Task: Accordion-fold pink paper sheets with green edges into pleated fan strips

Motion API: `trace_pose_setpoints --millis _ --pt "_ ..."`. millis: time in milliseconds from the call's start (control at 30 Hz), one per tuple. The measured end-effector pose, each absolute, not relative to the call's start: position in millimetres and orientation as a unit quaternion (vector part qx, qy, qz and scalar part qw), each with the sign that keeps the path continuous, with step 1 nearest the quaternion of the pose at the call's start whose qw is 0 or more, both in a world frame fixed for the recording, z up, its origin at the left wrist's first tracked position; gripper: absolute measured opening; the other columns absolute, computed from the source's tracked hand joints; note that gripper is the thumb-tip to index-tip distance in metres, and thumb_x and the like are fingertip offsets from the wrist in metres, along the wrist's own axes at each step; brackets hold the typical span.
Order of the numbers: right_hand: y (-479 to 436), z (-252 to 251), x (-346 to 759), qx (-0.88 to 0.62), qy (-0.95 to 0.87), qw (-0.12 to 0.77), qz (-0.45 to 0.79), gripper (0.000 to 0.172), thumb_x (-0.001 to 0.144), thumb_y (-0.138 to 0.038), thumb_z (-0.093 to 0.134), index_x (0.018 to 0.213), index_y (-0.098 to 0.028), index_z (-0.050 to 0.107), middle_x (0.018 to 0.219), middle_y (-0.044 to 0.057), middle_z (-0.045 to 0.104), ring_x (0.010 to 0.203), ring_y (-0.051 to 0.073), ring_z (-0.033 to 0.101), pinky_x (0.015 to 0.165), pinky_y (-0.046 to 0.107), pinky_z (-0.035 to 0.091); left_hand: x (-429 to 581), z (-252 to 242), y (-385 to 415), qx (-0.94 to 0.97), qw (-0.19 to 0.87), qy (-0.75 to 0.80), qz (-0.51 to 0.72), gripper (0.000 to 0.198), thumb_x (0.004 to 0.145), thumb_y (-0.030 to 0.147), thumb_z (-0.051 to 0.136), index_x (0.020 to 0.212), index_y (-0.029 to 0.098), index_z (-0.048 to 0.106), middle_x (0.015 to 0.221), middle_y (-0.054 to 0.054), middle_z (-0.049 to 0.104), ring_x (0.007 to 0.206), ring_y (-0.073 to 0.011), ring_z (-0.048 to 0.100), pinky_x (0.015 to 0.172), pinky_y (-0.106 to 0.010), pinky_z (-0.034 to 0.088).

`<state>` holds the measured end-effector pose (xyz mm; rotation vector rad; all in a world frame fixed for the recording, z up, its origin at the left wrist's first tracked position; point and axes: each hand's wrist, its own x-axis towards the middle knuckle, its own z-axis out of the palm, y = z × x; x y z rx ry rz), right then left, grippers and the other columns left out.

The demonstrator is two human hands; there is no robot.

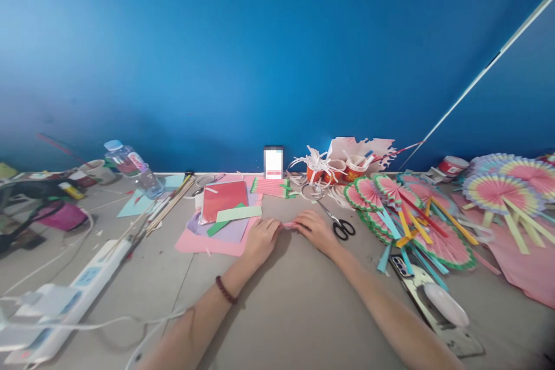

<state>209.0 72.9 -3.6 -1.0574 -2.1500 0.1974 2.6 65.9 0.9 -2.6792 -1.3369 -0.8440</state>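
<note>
A small pink paper strip (289, 225) is stretched between my two hands, low over the grey table. My left hand (263, 238) pinches its left end, and my right hand (316, 231) has its fingers closed on the other end. Much of the strip is hidden under the fingers. Just left of my left hand lie a red sheet in a clear sleeve (225, 199), a pale green strip (239, 213), a darker green strip (219, 227) and pink paper (186, 241). Black-handled scissors (342, 228) rest beside my right hand.
Pink and green folded strips (271, 187) lie ahead, before a propped phone (273, 163). Cups with white strips (315, 170) stand along the wall. Paper fans (442, 240) and a phone under a mouse (446, 305) are right. A bottle (134, 165) and power strip (82, 295) are left.
</note>
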Motion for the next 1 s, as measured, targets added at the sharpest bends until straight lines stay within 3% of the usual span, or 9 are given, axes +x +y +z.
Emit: trace_pose_setpoints --millis 167,400,533,633,700,800,1000 --pt "69.1 0.4 205.6 -0.410 -0.843 0.348 0.010 0.024 0.093 -0.028 0.042 0.091 -0.022 0.065 0.085 0.006 0.067 0.086 0.020 0.058 0.081 0.037 0.045 2.0 4.7 64.0 -0.852 0.022 -0.426 -0.304 0.024 0.094 0.021 0.036 0.083 0.020 0.057 0.079 -0.002 0.064 0.073 -0.0152 0.057 0.072 -0.031 0.038" --pt "60.7 12.2 200.7 -0.395 -0.854 0.333 -0.055 0.028 0.094 -0.023 0.037 0.080 -0.020 0.061 0.074 0.005 0.062 0.076 0.019 0.055 0.074 0.034 0.043 7.8 7.7 56.2 -0.861 0.067 -0.415 -0.285 0.022 0.091 0.016 0.039 0.101 0.020 0.058 0.094 -0.006 0.067 0.089 -0.0186 0.060 0.098 -0.043 0.031" --pt "56.9 14.8 198.2 -0.388 -0.859 0.330 -0.051 0.029 0.094 -0.024 0.037 0.080 -0.019 0.062 0.075 0.006 0.064 0.078 0.019 0.056 0.076 0.034 0.043 11.0 5.3 55.9 -0.864 0.065 -0.409 -0.286 0.023 0.093 0.020 0.038 0.094 0.020 0.061 0.081 -0.004 0.066 0.080 -0.0177 0.060 0.086 -0.038 0.039" --pt "56.9 11.5 198.6 -0.389 -0.847 0.363 0.005 0.022 0.093 -0.027 0.043 0.089 -0.020 0.064 0.082 0.006 0.066 0.085 0.020 0.058 0.081 0.035 0.044 8.6 2.0 57.4 -0.860 0.067 -0.406 -0.301 0.024 0.092 0.019 0.038 0.084 0.019 0.061 0.072 -0.004 0.063 0.070 -0.0172 0.058 0.069 -0.032 0.040" --pt "58.4 8.8 200.1 -0.398 -0.822 0.400 0.069 0.021 0.090 -0.033 0.050 0.101 -0.021 0.063 0.094 0.007 0.067 0.093 0.021 0.058 0.086 0.037 0.044 6.2 0.4 58.2 -0.855 0.068 -0.405 -0.317 0.024 0.092 0.016 0.038 0.083 0.018 0.061 0.071 -0.004 0.062 0.069 -0.0169 0.057 0.066 -0.031 0.040" --pt "61.3 7.4 202.9 -0.431 -0.762 0.440 0.199 0.036 0.081 -0.041 0.060 0.111 -0.022 0.060 0.108 0.008 0.064 0.099 0.022 0.058 0.086 0.037 0.047 4.0 0.0 58.5 -0.849 0.057 -0.411 -0.328 0.025 0.091 0.013 0.037 0.084 0.018 0.061 0.075 -0.005 0.063 0.070 -0.0157 0.057 0.064 -0.029 0.040" --pt "65.1 6.5 203.7 -0.464 -0.613 0.464 0.439 0.036 0.068 -0.045 0.069 0.090 -0.017 0.067 0.087 0.005 0.067 0.076 0.017 0.061 0.072 0.031 0.050 4.7 1.5 57.4 -0.840 0.049 -0.416 -0.344 0.029 0.094 0.021 0.034 0.083 0.018 0.061 0.074 -0.005 0.063 0.066 -0.0154 0.057 0.061 -0.027 0.040"
